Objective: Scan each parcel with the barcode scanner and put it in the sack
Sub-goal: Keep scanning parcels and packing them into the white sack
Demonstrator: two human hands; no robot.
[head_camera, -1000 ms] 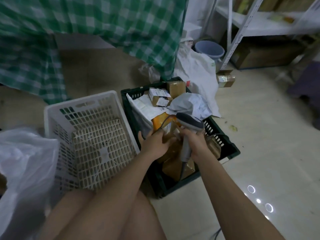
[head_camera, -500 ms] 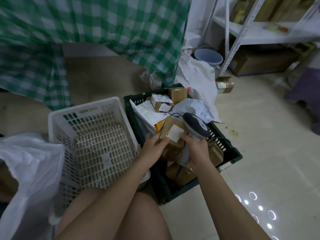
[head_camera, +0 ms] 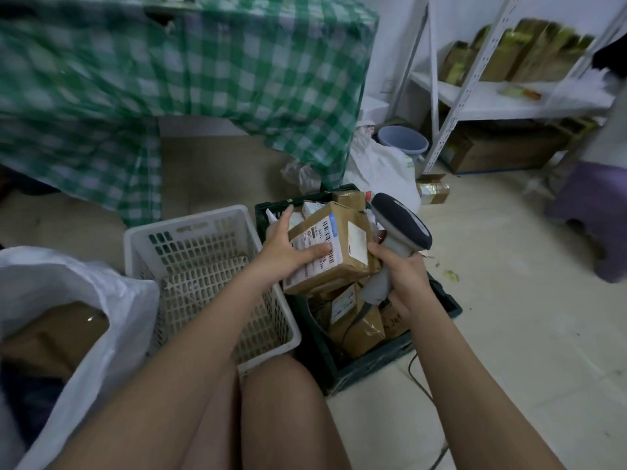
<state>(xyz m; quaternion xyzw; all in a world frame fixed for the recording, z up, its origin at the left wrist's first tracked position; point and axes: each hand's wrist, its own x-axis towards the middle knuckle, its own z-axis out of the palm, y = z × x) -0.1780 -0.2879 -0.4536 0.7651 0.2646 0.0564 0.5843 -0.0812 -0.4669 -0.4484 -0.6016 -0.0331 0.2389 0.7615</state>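
My left hand (head_camera: 285, 247) holds a brown cardboard parcel (head_camera: 342, 262) with a white barcode label, lifted above the dark green crate (head_camera: 342, 371). The thumb lies across the label and the fingers reach behind the box. My right hand (head_camera: 403, 274) grips the handle of a grey barcode scanner (head_camera: 400, 225), whose dark head rises just right of the parcel. More brown parcels (head_camera: 356, 320) lie in the crate below. The white sack (head_camera: 101, 300) stands open at the left with a brown parcel (head_camera: 57, 330) inside.
A white plastic basket (head_camera: 190, 228) sits between the sack and the crate. A green checked cloth (head_camera: 203, 69) hangs behind. A metal shelf rack (head_camera: 475, 76), a blue bucket (head_camera: 402, 139), a white bag (head_camera: 380, 167) and a loose box (head_camera: 432, 189) stand at the right. My legs fill the foreground.
My left hand has lifted the brown parcel out of the crate and turned its barcode label upward. The scanner in my right hand has risen beside it.
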